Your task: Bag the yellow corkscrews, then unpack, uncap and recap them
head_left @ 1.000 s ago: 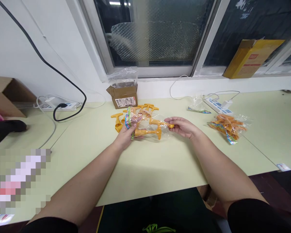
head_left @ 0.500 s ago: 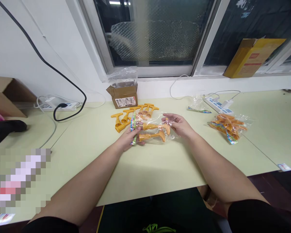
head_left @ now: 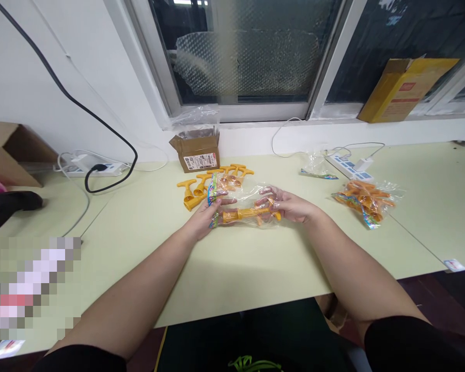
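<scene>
A clear plastic bag (head_left: 251, 194) with a colourful printed header hangs between my hands, just above the table. Inside it lie yellow plastic T-handled pieces (head_left: 245, 213), one nearly on top of another. My left hand (head_left: 206, 218) is closed on the printed end, some fingers showing through the film. At the other end my right hand (head_left: 292, 205) grips the bag round the pieces' handles, its fingertips partly behind the film. Behind the bag, several loose yellow T-handled pieces (head_left: 186, 190) lie on the table, partly covered by it.
A small open cardboard box (head_left: 199, 152) stands by the wall. To the right lie a filled bag of orange-yellow pieces (head_left: 366, 201), another clear bag (head_left: 318, 168) and a power strip (head_left: 349, 168). A black cable (head_left: 96, 119) loops down at the left.
My right hand has closed further over the handle end of the bag. The pieces inside have shifted closer together, with one now mostly hiding the other. My left hand stays at the printed end.
</scene>
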`<state>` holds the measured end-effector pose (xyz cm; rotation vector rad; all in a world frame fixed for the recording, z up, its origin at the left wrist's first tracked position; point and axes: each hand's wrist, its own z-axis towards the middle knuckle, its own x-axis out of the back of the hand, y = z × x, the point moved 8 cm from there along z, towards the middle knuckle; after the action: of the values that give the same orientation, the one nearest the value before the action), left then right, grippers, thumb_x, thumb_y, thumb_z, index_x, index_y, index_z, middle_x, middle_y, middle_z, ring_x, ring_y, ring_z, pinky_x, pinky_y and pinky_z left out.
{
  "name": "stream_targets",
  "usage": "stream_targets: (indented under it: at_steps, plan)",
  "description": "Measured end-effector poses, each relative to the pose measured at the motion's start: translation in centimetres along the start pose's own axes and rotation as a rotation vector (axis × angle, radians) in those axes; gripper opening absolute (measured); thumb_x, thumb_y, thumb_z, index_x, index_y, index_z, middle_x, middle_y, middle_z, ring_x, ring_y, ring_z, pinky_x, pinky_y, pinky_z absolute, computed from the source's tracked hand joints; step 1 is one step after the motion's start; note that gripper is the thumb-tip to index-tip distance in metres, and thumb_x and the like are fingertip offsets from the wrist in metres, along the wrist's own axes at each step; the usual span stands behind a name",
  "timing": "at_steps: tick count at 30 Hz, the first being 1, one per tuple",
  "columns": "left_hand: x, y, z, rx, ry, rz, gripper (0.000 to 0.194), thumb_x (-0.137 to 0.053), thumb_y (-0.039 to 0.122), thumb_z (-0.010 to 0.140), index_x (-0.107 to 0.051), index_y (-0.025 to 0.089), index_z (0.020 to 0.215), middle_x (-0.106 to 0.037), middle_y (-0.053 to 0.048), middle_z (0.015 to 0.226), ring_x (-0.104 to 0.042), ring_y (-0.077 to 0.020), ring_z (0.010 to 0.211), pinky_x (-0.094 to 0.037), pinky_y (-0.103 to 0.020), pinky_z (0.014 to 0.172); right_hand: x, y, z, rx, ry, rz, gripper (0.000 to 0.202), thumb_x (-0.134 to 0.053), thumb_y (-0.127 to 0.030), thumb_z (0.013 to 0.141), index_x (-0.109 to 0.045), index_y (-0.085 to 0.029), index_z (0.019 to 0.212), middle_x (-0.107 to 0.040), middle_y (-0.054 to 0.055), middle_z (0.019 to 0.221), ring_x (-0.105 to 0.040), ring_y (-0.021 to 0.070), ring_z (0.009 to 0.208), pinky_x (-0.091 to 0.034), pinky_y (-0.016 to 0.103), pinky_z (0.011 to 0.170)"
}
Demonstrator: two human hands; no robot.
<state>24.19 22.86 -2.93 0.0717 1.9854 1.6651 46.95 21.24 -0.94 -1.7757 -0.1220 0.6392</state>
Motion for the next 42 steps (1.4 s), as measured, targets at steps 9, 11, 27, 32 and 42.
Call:
stream_targets:
  at_steps: [9, 11, 27, 32, 42]
  plan:
    - [-0.9, -0.5, -0.2, -0.028, -0.109, 0.115, 0.071, -0.087, 0.034, 0.079, -0.052, 0.027, 0.140, -0.060, -0.016, 0.147, -0.064, -0.0390, 0.127, -0.065, -0.048, 0.086, -0.9, 0.3, 1.8, 0.238, 0.064, 0.147, 0.047, -0.091, -0.028, 0.075, -0.059, -0.025, 0.110, -0.078, 0.004, 0.110, -0.076, 0.0161, 0.092, -0.060, 0.034, 0.097]
    - [-0.7, -0.6, -0.2, -0.009, -0.070, 0.122, 0.072, -0.088, 0.035, 0.078, -0.051, 0.029, 0.140, -0.061, -0.014, 0.145, -0.066, -0.0375, 0.124, -0.066, -0.048, 0.084, -1.9, 0.2, 1.8, 0.264, 0.021, 0.116, 0.040, -0.087, -0.034, 0.080, -0.060, -0.026, 0.108, -0.077, 0.004, 0.114, -0.074, 0.0164, 0.100, -0.057, 0.036, 0.104]
    - [-0.1, 0.6, 0.0, -0.184, 0.018, 0.203, 0.046, -0.083, 0.046, 0.082, -0.069, 0.017, 0.115, -0.075, -0.012, 0.117, -0.069, -0.0307, 0.115, -0.053, -0.048, 0.104, -0.9, -0.1, 1.2, 0.155, 0.059, -0.516, 0.045, -0.077, -0.061, 0.082, -0.069, -0.017, 0.089, -0.066, 0.001, 0.068, -0.064, 0.0146, 0.056, -0.056, 0.028, 0.054]
    - [-0.4, 0.4, 0.2, -0.159, -0.016, 0.226, 0.043, -0.082, 0.048, 0.082, -0.071, 0.017, 0.110, -0.079, -0.012, 0.106, -0.071, -0.0304, 0.111, -0.053, -0.048, 0.102, -1.8, 1.8, 0.7, -0.056, -0.040, -0.506, 0.050, -0.078, -0.061, 0.081, -0.061, -0.020, 0.102, -0.063, -0.004, 0.058, -0.057, 0.0127, 0.042, -0.050, 0.026, 0.044]
    - [0.0, 2.0, -0.2, -0.276, 0.058, 0.365, 0.035, -0.083, 0.048, 0.081, -0.070, 0.017, 0.092, -0.079, -0.012, 0.105, -0.072, -0.0279, 0.106, -0.052, -0.045, 0.100, -1.8, 0.0, 0.9, 0.164, -0.071, -0.424, 0.057, -0.084, -0.053, 0.078, -0.044, -0.026, 0.110, -0.063, -0.007, 0.065, -0.055, 0.0119, 0.051, -0.045, 0.024, 0.051]
